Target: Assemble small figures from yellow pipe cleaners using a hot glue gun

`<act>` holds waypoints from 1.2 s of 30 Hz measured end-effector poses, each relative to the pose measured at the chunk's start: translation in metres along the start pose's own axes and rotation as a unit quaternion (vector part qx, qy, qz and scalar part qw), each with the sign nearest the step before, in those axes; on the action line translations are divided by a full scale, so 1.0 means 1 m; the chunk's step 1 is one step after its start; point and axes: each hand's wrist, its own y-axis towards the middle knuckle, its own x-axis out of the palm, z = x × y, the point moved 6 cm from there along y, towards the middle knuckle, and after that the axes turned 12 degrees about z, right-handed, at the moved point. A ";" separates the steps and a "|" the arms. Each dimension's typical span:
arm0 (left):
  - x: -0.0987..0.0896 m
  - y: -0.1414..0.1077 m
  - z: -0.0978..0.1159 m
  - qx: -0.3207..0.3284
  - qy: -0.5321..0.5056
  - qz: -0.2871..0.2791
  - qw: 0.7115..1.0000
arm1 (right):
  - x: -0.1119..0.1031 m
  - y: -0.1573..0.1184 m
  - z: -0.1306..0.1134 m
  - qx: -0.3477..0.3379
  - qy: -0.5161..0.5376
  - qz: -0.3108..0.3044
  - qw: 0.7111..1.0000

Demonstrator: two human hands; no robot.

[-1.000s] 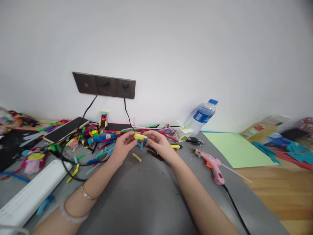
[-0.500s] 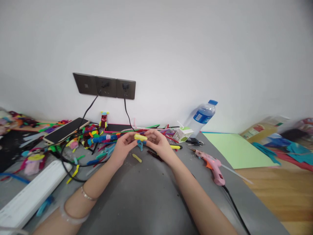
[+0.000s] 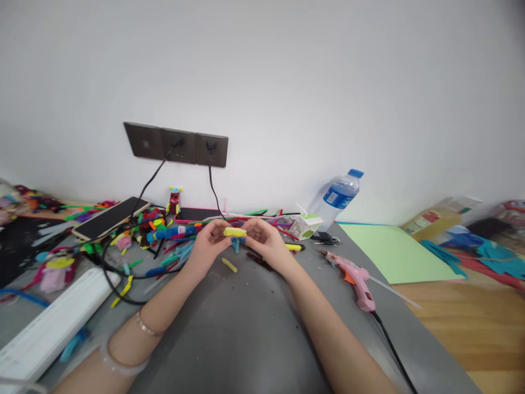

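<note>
A small fuzzy piece, yellow on top (image 3: pixel 235 232) with a blue part (image 3: pixel 235 244) hanging below it, is held between both hands over the grey table (image 3: pixel 229 328). My left hand (image 3: pixel 208 245) pinches its left end, and my right hand (image 3: pixel 262 241) pinches its right end. Both sets of fingers are closed on it, and the fingertips hide its ends. On the table just below my hands lies a short pale yellow strip (image 3: pixel 229 265). Dark brown strips (image 3: pixel 259 260) rest partly beneath my right hand.
A pink glue gun (image 3: pixel 356 279) with a black cord lies at right, near green paper (image 3: pixel 397 251). Behind it are a bottle (image 3: pixel 338 197) and a small carton (image 3: pixel 305 225). Left are a phone (image 3: pixel 111 219), a white bar (image 3: pixel 57 323), cables and colourful fuzzy stems.
The yellow piece has tilted to lie more level between my fingertips. Both hands keep their grip and have hardly moved.
</note>
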 end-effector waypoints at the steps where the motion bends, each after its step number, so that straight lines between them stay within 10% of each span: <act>1: 0.000 0.000 0.001 0.004 0.000 -0.003 1.000 | 0.001 0.000 0.000 0.000 0.001 -0.004 1.000; 36: -0.001 0.004 0.006 0.086 0.062 -0.023 0.994 | -0.006 -0.003 -0.012 -0.066 -0.114 0.027 0.991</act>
